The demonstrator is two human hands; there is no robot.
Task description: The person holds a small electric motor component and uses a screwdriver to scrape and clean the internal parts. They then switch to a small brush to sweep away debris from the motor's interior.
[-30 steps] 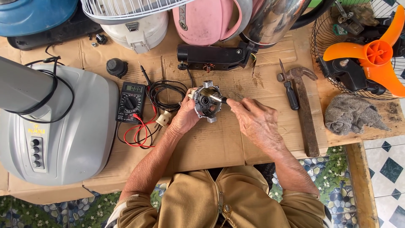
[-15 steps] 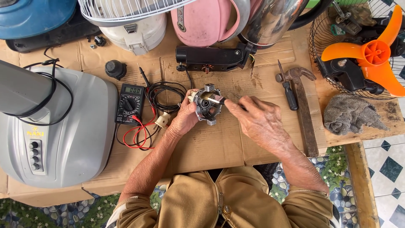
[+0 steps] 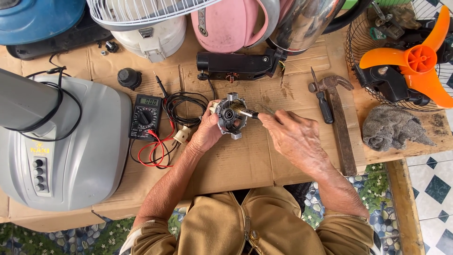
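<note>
Holding the small motor housing (image 3: pixel 230 115) in your left hand (image 3: pixel 207 134), you keep its open face turned toward the camera, just above the cardboard-covered bench (image 3: pixel 245 160); fingers are clamped round its left rim, which likely steadies it against the push of the tool. Your right hand (image 3: pixel 292 137) is closed on a thin metal tool (image 3: pixel 247 113), tip at the housing's centre hole. Whether the tip is inside the bore or only touching it cannot be told.

Surroundings, noted by position:
- Multimeter (image 3: pixel 144 115) just left of the housing, red and black leads (image 3: pixel 155 151) coiled beside it, within easy reach of the left hand.
- Hammer (image 3: pixel 340 127) and a small screwdriver (image 3: pixel 323 104) lie right of the right hand, handles toward you.
- Grey fan base (image 3: pixel 71 151) at far left, cord draped over it.
- Orange fan blade (image 3: pixel 415 61) in a wire guard at upper right; grey rag (image 3: pixel 394 127) below it.
- Black elongated part (image 3: pixel 236 63) lies beyond the housing.
</note>
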